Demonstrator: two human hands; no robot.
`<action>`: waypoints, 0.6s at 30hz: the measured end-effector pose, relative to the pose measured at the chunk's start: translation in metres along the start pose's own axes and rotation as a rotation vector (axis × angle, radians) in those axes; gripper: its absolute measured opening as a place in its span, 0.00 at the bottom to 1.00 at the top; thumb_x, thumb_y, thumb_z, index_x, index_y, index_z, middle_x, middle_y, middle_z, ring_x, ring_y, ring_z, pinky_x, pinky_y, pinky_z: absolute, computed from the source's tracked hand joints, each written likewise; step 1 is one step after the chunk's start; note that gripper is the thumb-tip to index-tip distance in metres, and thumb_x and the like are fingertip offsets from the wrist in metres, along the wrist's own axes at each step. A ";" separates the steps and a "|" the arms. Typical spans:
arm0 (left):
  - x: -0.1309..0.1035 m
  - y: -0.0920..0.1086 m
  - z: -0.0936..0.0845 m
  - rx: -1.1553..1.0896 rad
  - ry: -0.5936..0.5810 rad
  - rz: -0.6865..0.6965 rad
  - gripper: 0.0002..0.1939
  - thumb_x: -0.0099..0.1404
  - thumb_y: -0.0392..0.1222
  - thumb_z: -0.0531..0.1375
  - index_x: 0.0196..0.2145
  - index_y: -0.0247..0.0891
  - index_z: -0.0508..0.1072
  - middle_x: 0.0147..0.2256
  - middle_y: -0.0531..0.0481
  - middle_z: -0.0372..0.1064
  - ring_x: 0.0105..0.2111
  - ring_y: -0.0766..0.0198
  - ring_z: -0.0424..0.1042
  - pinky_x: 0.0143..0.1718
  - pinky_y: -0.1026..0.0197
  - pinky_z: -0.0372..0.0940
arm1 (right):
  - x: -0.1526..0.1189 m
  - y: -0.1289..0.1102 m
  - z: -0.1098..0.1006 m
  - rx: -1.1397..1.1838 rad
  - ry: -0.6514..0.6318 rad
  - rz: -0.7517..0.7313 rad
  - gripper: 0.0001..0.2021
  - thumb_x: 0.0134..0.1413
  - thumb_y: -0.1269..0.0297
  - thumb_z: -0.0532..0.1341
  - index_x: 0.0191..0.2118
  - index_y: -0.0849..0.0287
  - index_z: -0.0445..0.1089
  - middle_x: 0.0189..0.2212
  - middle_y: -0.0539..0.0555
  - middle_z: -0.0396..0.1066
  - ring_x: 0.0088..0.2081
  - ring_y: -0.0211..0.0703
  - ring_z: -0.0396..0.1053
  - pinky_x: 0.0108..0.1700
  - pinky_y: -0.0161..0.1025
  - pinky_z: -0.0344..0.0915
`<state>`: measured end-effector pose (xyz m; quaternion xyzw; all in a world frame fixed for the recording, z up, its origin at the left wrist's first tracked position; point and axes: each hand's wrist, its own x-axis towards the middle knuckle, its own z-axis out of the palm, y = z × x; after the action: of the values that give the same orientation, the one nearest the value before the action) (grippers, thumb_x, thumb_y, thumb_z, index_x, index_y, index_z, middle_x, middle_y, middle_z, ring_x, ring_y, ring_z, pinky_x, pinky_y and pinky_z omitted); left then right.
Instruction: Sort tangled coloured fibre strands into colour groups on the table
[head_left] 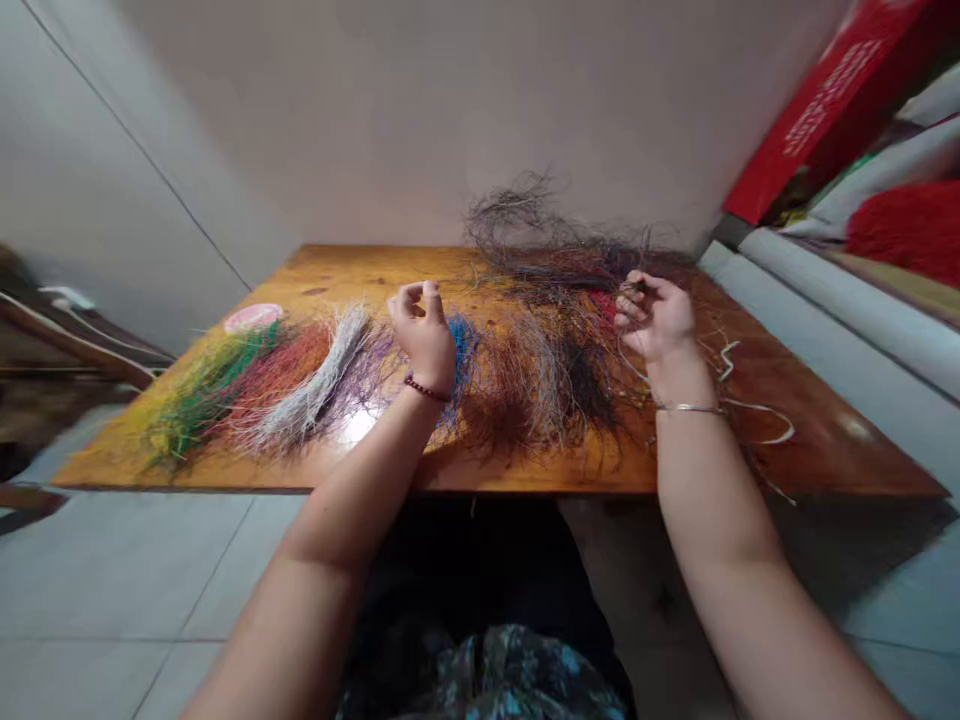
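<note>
My right hand (656, 318) is raised over the right part of the wooden table, its fingers pinched on the end of a dark bundle of thin, tangled fibres (547, 262). The loose strands spread leftward from it toward the wall. Above the blue fibres (463, 350), my left hand (425, 335) has its fingers curled in and the thumb close to them; whatever may lie between them is too fine to make out. A pale grey fibre bundle (324, 375) lies left of that hand. Brown and whitish fibres (536, 375) lie between the two hands.
Green fibres (214, 390), yellow ones and reddish ones lie on the table's (352, 268) left side, near a pink round item (253, 318). White cord (772, 420) curls at the right. A red box (817, 110) and rolled material (855, 280) stand along the right. A wall is behind.
</note>
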<state>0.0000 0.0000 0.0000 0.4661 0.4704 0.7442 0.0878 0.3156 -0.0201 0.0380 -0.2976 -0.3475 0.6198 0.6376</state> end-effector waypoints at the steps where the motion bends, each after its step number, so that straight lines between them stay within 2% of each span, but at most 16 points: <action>1: 0.002 0.000 0.000 -0.006 0.016 -0.016 0.14 0.71 0.50 0.58 0.33 0.38 0.70 0.33 0.51 0.63 0.34 0.66 0.62 0.41 0.63 0.60 | 0.000 -0.001 -0.001 -0.005 -0.006 -0.004 0.03 0.52 0.69 0.59 0.31 0.57 0.62 0.18 0.44 0.55 0.15 0.28 0.47 0.15 0.29 0.49; 11: 0.031 -0.006 -0.008 -0.091 0.215 -0.150 0.14 0.74 0.51 0.52 0.36 0.39 0.68 0.34 0.51 0.65 0.37 0.65 0.65 0.42 0.63 0.61 | 0.001 -0.014 -0.017 0.004 0.023 -0.088 0.05 0.54 0.68 0.59 0.31 0.55 0.60 0.18 0.44 0.55 0.15 0.30 0.46 0.15 0.30 0.49; 14: 0.030 -0.008 -0.007 -0.059 0.210 -0.113 0.15 0.74 0.51 0.51 0.37 0.39 0.69 0.35 0.50 0.65 0.36 0.65 0.65 0.42 0.63 0.62 | 0.002 -0.012 -0.017 0.019 0.022 -0.083 0.06 0.54 0.68 0.59 0.31 0.55 0.60 0.18 0.44 0.55 0.15 0.30 0.46 0.15 0.30 0.49; 18: 0.023 -0.006 -0.007 0.051 0.129 -0.021 0.14 0.73 0.52 0.54 0.37 0.39 0.71 0.37 0.49 0.66 0.37 0.64 0.65 0.43 0.61 0.62 | 0.003 -0.010 -0.017 0.030 0.030 -0.077 0.05 0.55 0.68 0.59 0.31 0.55 0.60 0.19 0.45 0.55 0.15 0.30 0.46 0.14 0.30 0.48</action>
<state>-0.0195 0.0118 0.0088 0.4144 0.4986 0.7595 0.0535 0.3353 -0.0169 0.0366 -0.2837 -0.3397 0.5952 0.6707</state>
